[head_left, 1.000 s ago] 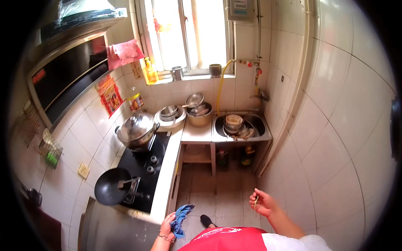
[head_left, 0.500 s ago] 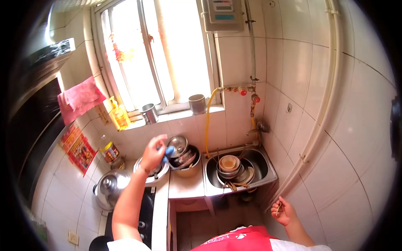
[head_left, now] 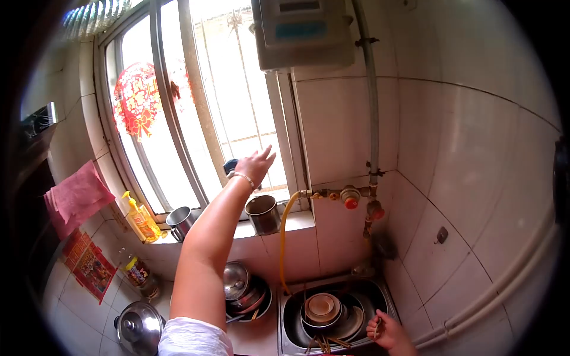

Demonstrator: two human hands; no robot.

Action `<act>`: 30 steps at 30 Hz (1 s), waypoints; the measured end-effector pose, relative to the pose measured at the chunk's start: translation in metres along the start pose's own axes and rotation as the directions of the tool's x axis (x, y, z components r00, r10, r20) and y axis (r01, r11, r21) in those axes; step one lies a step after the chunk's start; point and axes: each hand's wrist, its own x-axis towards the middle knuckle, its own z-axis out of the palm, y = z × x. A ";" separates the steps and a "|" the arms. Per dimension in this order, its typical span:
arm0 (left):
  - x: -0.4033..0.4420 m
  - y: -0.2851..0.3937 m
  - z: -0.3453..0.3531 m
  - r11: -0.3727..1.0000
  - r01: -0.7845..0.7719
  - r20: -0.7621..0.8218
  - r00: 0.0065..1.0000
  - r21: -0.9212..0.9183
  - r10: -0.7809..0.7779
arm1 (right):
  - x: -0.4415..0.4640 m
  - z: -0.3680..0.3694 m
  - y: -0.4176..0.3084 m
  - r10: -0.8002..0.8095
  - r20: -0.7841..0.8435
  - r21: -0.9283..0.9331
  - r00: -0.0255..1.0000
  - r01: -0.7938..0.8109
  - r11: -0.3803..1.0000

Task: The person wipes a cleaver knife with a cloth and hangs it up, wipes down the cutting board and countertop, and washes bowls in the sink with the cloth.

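My left hand (head_left: 254,167) is raised in front of the window, above a metal mug (head_left: 263,215) on the sill. Some of its fingers stretch out to the right, and a dark blue item (head_left: 230,167) shows against the hand; its kind is unclear. A light bracelet circles that wrist. At the lower right, my right hand (head_left: 388,333) is closed around a small thin item (head_left: 377,326), too small to name. It is by the right edge of the sink (head_left: 285,332), where stacked bowls (head_left: 321,306) sit with several chopsticks (head_left: 323,344).
A second metal mug (head_left: 180,222) and a yellow pump bottle (head_left: 141,219) stand on the sill. A yellow hose (head_left: 283,249) runs down from the valves (head_left: 351,199). Pot lids and pans (head_left: 236,280) are piled left of the sink, and a lidded pot (head_left: 139,328) stands further left.
My left hand has risen from above the counter to the window, with the blue item still against it. The camera view has tilted up and nearer the window. My right hand stays closed.
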 end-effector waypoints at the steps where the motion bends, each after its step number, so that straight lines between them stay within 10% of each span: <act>1: 0.016 0.005 0.011 1.000 -0.025 -0.014 1.000 -0.018 0.025 | 0.016 0.002 0.000 0.010 0.022 -0.016 1.000 -0.010 1.000; 12: 0.076 0.014 0.052 0.981 -0.195 -0.038 0.980 0.007 0.195 | 0.078 0.077 0.015 -0.029 0.056 -0.039 0.998 0.031 0.999; 21: 0.034 -0.038 0.076 0.981 -0.170 -0.142 0.973 0.091 0.181 | 0.116 0.201 -0.002 -0.321 0.216 -0.425 0.922 0.385 0.819; 25: 0.013 -0.058 0.084 0.981 -0.152 -0.121 0.979 0.121 0.166 | 0.142 0.299 -0.020 -0.524 0.479 -0.586 0.704 0.701 0.406; 28: -0.012 -0.074 0.096 0.978 -0.136 -0.092 0.984 0.156 0.151 | 0.181 0.377 -0.040 -0.586 0.725 -0.574 0.361 0.787 -0.226; 30: -0.031 -0.075 0.092 0.994 -0.090 -0.185 0.978 0.054 0.098 | 0.217 0.431 -0.054 -0.513 0.853 -0.468 0.094 0.573 -0.673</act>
